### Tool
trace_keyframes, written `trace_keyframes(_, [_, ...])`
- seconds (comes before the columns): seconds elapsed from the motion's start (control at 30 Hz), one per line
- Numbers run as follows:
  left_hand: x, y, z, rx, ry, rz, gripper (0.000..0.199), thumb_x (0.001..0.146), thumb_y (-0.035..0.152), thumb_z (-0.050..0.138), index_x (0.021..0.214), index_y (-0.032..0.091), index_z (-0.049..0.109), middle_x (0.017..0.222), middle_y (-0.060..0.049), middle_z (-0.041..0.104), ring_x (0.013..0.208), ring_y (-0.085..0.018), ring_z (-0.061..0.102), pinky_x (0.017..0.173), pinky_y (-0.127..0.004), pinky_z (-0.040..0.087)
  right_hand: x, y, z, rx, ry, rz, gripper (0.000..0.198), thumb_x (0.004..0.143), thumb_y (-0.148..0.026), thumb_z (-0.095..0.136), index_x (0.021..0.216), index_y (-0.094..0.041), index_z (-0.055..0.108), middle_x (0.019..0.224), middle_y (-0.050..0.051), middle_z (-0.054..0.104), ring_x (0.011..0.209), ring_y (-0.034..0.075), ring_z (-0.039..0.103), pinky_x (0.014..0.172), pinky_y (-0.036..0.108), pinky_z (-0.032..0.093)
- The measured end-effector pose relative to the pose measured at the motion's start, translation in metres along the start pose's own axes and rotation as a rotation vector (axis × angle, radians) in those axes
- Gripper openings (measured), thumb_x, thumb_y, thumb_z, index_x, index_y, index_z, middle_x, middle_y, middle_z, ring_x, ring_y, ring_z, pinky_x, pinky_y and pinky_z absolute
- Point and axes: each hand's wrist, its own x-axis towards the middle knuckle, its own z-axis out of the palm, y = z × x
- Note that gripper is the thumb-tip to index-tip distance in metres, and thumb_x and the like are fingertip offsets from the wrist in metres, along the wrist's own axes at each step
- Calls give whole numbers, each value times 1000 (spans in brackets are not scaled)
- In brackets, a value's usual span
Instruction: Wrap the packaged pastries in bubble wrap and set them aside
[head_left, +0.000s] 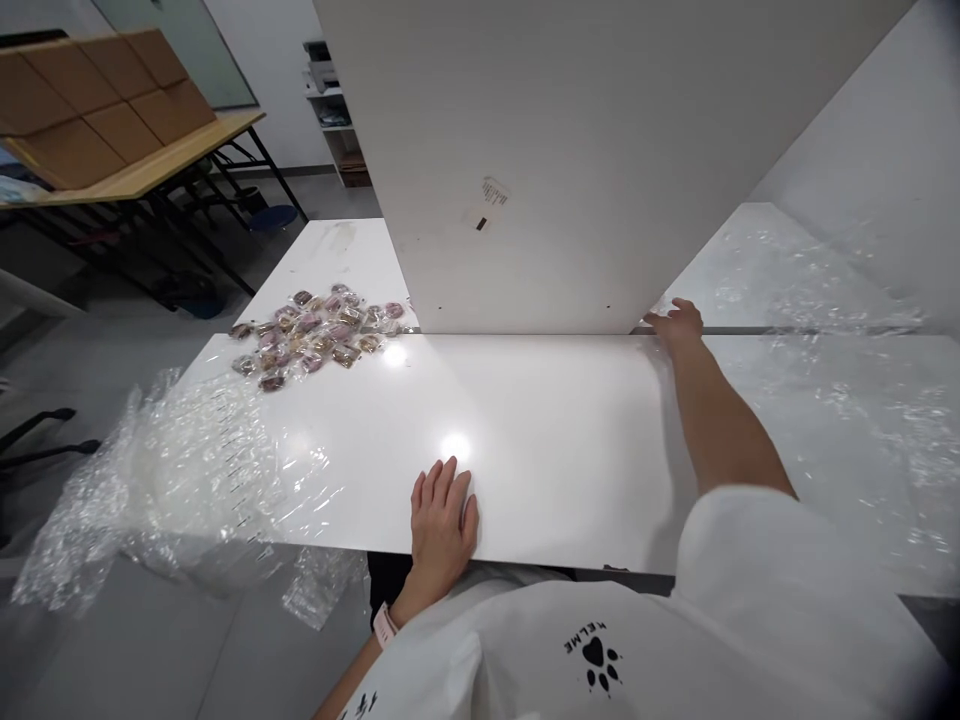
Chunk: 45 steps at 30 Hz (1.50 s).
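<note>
My left hand (441, 520) lies palm down on the white table (555, 450) near its front edge, fingers stretched out and nothing in it. My right hand (679, 322) reaches forward to the lower right edge of an upright white panel (540, 200). Its fingers are curled beside that edge and partly hidden; a small pale, shiny bit shows by them, too small to make out. On the left part of the table, a loose pile of small, clear-wrapped pieces (315, 330), brown and pinkish, sits apart from both hands.
Clear plastic bags (202, 460) overhang the table's front left edge. More clear plastic film (847, 400) spreads over the right side. A narrow gap crosses the table at the panel's foot. Cardboard boxes (97, 105) stand on a wooden table (180, 160) at back left, near a blue stool (273, 217).
</note>
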Motion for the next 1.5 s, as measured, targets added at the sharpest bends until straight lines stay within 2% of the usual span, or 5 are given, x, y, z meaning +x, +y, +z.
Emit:
trace_keyframes(0.3, [2, 2, 0, -76, -35, -24, 31, 94, 25, 52, 123, 23, 63, 143, -13, 57, 138, -35, 47, 116, -60, 33, -217, -26, 10, -100, 65, 30, 25, 89, -33, 45, 85, -18, 65, 97, 15, 64, 97, 29, 55, 92, 53, 44])
trace_keyframes(0.57, [16, -9, -41, -469, 51, -261, 32, 99, 35, 47, 126, 23, 59, 136, -12, 60, 128, -26, 56, 104, -47, 49, -329, -189, 5, 441, -845, -356, 22, 99, -34, 48, 105, -26, 68, 104, 4, 69, 93, 18, 63, 80, 32, 52])
trace_keyframes(0.97, [114, 35, 32, -73, -679, 566, 60, 103, 52, 29, 157, 27, 28, 167, -3, 20, 155, -23, 13, 126, -52, 10, -296, -34, -55, -456, -198, 104, 61, 94, -57, 42, 137, -18, 58, 152, 19, 43, 140, 44, 37, 106, 64, 38])
trace_keyframes(1.33, [178, -82, -13, 146, -400, 118, 53, 102, 42, 31, 82, 17, 73, 79, -9, 74, 88, -23, 69, 115, -48, 29, -305, -115, -10, -231, -493, -257, 55, 101, -56, 30, 145, -29, 49, 147, 7, 53, 135, 30, 50, 106, 48, 48])
trace_keyframes(1.5, [197, -153, -34, 265, -84, -325, 41, 97, 35, 41, 129, 18, 61, 136, -16, 60, 131, -34, 49, 107, -50, 39, -260, -110, 69, -389, -518, -432, 63, 102, -54, 20, 155, -23, 34, 163, 8, 29, 152, 27, 24, 122, 54, 26])
